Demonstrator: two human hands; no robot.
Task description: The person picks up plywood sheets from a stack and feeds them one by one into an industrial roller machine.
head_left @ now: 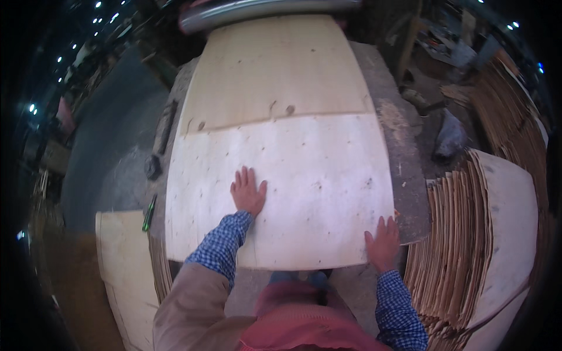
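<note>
From where I'm standing, the person is leaning over a long table, with a whitish wood sheet lying flat along it and jutting past its near end. A yellower wood sheet is lying beyond, its near edge running across the whitish one's far end; whether they are overlapping or only meeting, I can't tell. Its far end is reaching a metal roller.

The left hand is resting palm down on the whitish sheet, left of its middle. Its fingers are stretching forward, open and slightly spread, the thumb standing off to the right; they are gripping nothing. The left forearm is slanting inward from the lower left, its blue checked cuff showing beyond a tan sleeve.

The right hand is lying lower, at the sheet's right edge by the near corner. Its fingers are pointing forward, open and fairly straight, the thumb angling left over the wood. The right forearm is rising from the lower right, leaning leftward.

A stack of veneer sheets is standing to the right, and a green-handled tool is lying to the left.
</note>
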